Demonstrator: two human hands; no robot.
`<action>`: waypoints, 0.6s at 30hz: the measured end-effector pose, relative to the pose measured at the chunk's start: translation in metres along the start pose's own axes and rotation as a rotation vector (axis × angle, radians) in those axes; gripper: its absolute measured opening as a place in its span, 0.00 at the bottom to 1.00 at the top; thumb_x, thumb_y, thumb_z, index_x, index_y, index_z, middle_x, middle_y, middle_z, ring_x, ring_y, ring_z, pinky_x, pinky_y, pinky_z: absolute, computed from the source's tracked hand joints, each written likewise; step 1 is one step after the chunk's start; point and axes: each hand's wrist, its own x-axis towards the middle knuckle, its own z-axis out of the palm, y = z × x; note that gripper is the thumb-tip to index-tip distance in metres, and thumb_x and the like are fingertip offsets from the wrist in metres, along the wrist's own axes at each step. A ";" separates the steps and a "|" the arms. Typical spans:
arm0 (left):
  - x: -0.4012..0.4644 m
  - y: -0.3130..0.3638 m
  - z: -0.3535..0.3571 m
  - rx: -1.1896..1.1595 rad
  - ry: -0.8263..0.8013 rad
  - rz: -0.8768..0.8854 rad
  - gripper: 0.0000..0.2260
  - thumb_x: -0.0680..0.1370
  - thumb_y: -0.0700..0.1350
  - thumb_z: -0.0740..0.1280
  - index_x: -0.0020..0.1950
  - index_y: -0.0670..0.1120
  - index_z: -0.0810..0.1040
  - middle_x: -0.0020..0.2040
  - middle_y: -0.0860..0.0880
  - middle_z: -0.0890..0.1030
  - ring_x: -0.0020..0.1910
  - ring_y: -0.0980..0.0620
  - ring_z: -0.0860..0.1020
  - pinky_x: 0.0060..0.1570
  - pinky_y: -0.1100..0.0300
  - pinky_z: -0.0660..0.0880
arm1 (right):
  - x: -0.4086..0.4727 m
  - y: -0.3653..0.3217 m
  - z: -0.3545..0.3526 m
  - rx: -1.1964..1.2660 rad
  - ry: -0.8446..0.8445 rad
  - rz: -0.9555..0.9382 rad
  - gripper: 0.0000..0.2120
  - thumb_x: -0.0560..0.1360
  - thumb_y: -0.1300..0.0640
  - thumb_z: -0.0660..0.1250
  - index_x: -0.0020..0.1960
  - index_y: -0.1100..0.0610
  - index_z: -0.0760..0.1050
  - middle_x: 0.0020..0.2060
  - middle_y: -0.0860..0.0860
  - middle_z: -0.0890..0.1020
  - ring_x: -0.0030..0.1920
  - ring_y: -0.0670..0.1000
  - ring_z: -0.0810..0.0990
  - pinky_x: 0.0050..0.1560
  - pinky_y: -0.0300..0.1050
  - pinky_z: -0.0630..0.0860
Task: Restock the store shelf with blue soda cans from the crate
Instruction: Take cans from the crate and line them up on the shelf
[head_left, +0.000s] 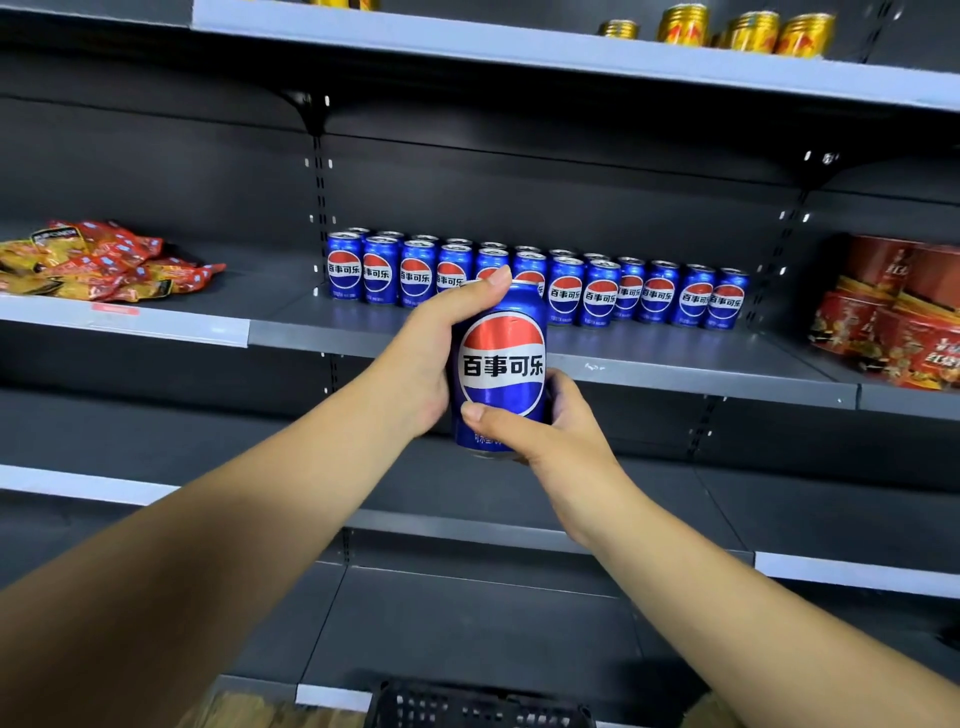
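I hold one blue soda can (503, 364) upright in front of the middle shelf (675, 358), its red, white and blue logo facing me. My left hand (441, 353) grips its left side, thumb curled over the top rim. My right hand (540, 421) grips its bottom right, thumb across the lower front. Behind it, several blue cans (602, 293) stand in two rows at the back of the shelf. The front strip of that shelf is bare. The black crate (478, 709) shows only its rim at the bottom edge.
Red and yellow snack bags (98, 262) lie on the shelf section to the left. Red boxes (898, 317) are stacked on the right. Gold cans (748, 31) stand on the shelf above. Lower grey shelves (467, 623) sit beneath my arms.
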 end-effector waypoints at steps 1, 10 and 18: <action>-0.001 0.001 -0.002 -0.001 -0.001 0.003 0.07 0.66 0.49 0.70 0.35 0.47 0.79 0.31 0.49 0.81 0.29 0.50 0.79 0.37 0.57 0.79 | 0.000 0.001 0.003 0.000 0.003 -0.001 0.24 0.66 0.63 0.75 0.59 0.55 0.70 0.53 0.52 0.81 0.47 0.47 0.81 0.48 0.42 0.80; -0.011 0.007 -0.020 0.014 -0.020 -0.007 0.18 0.61 0.51 0.71 0.46 0.44 0.76 0.36 0.47 0.80 0.34 0.48 0.80 0.40 0.54 0.79 | -0.007 0.007 0.023 -0.009 0.033 -0.017 0.27 0.63 0.61 0.78 0.58 0.55 0.71 0.50 0.51 0.83 0.47 0.47 0.82 0.46 0.40 0.79; -0.009 0.004 -0.030 -0.038 0.040 0.000 0.15 0.71 0.56 0.67 0.46 0.45 0.82 0.41 0.48 0.84 0.39 0.49 0.83 0.45 0.52 0.80 | -0.004 0.007 0.030 -0.009 0.058 -0.006 0.26 0.63 0.62 0.77 0.57 0.55 0.71 0.51 0.52 0.82 0.50 0.51 0.82 0.53 0.47 0.79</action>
